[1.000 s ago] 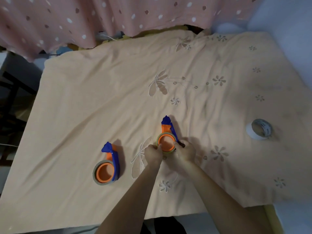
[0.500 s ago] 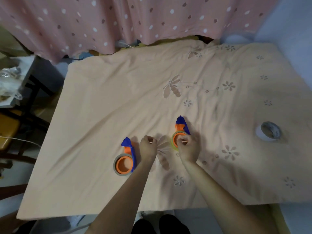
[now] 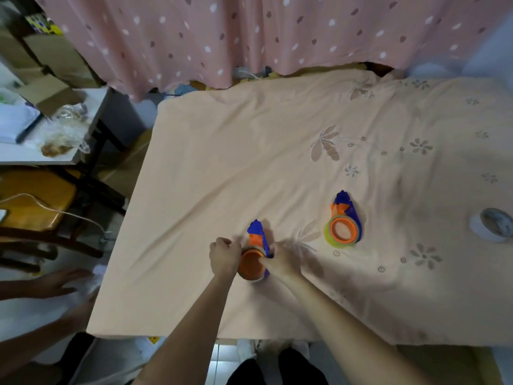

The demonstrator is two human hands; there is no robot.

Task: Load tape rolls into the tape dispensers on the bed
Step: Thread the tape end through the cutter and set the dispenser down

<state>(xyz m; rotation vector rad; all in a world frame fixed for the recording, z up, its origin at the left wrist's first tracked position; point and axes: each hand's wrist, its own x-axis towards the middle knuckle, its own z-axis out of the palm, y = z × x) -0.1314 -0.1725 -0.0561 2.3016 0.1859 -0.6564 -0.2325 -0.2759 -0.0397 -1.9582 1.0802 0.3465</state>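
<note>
Both hands — left (image 3: 224, 257), right (image 3: 280, 262) — grip orange-blue dispenser (image 3: 254, 259) w/ grey tape.

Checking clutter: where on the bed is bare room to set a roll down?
Free: the sheet between curtain and dispensers, and the near edge. Crowded: both hands on the left dispenser, the right dispenser, the loose roll.

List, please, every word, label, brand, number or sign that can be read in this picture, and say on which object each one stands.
No text can be read.
White tape roll: plain, no print that shows.
Held dispenser and second dispenser: no marks that show.
Colourful box at the top left: has print, too blurred to read.
Yellow sticker below the bed edge: too small to read.
</note>
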